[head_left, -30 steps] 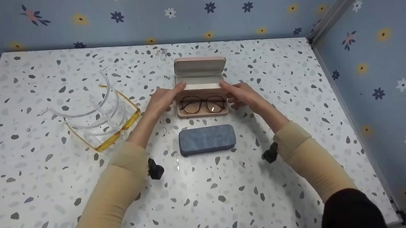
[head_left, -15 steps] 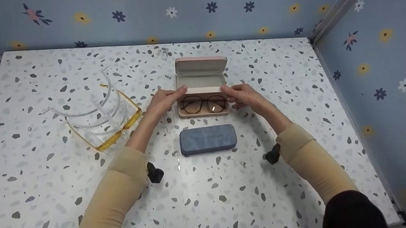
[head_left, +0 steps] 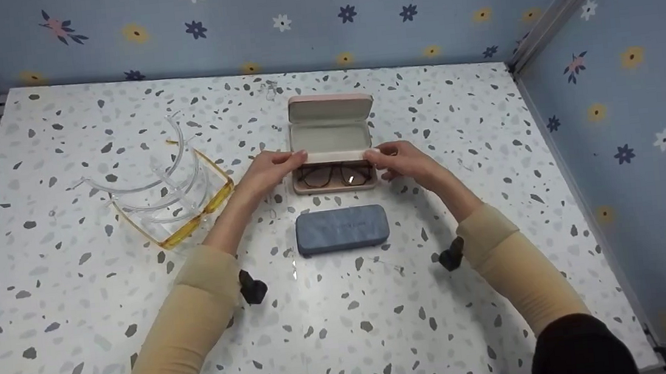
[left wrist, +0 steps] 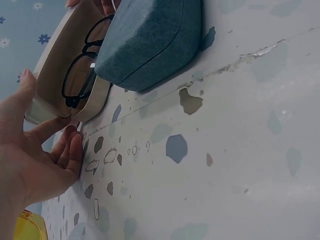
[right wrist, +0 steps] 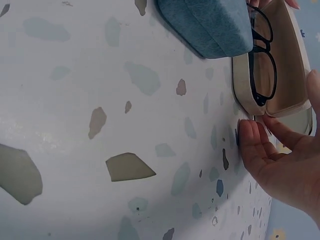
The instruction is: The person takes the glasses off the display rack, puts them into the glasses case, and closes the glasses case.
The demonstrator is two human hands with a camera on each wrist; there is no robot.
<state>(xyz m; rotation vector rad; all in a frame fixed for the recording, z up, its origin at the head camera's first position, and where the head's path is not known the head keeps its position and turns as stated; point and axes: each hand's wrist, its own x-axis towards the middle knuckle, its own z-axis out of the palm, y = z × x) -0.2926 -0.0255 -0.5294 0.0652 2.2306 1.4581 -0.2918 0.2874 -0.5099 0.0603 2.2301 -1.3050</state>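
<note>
A pink double-layer glasses case [head_left: 304,188] stands at the table's middle, its rear lid [head_left: 330,109] raised. Dark-framed eyeglasses [head_left: 316,179] lie in the lower layer, their upper part hidden by the tilted upper section [head_left: 336,156]. My left hand [head_left: 264,170] grips that section's left front corner, thumb on top, index finger lower down. At the right front corner, my right hand [head_left: 407,160] grips it likewise. In both wrist views the eyeglasses [left wrist: 80,75] show inside the gap, and the right fingers [right wrist: 257,145] curl beside the case. A closed blue glasses case [head_left: 342,229] lies in front.
To the left sit yellow-framed safety glasses [head_left: 190,225] and clear-framed eyewear [head_left: 131,188], overlapping. The speckled white table [head_left: 347,332] meets a blue flowered wall [head_left: 245,36] at the back and another wall [head_left: 632,182] on the right.
The upper section of the pink case has swung downward in both hands, covering more of the eyeglasses. The blue case and the eyewear at left stay put.
</note>
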